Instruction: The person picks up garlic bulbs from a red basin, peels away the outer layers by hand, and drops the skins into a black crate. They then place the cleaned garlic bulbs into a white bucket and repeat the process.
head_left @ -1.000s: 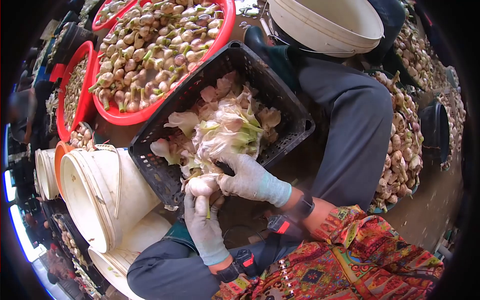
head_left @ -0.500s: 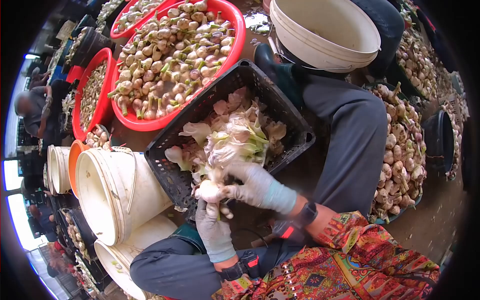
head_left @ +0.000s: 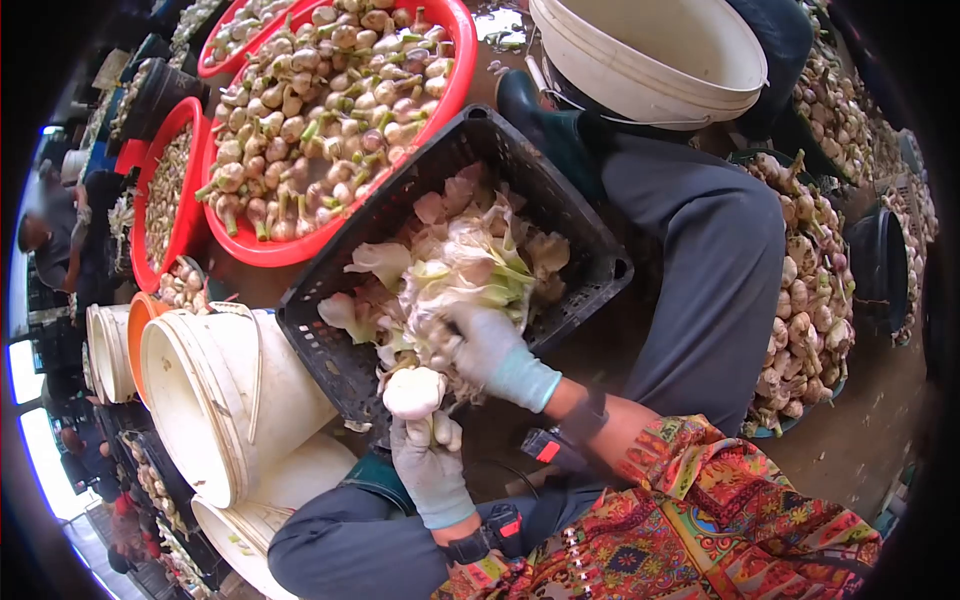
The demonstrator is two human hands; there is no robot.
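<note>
A white, peeled garlic bulb (head_left: 414,393) is held upright by my gloved left hand (head_left: 430,462), whose fingers wrap round its stem at the near edge of the black crate. My gloved right hand (head_left: 490,352) is over the crate, apart from the bulb, with its fingers bent down at the heap of peelings (head_left: 465,265); its fingertips are blurred and partly hidden. The black perforated crate (head_left: 575,190) sits tilted between my legs and holds pale and greenish garlic skins.
A red tub (head_left: 462,60) of garlic stands beyond the crate. White buckets (head_left: 200,400) are at the left, another white bucket (head_left: 650,60) is at the top. Piled garlic (head_left: 800,300) lies right of my leg. A person (head_left: 55,240) is at the far left.
My right hand has come away from the bulb and moved onto the peelings. The bulb now shows whole and white in my left hand. The view has shifted slightly.
</note>
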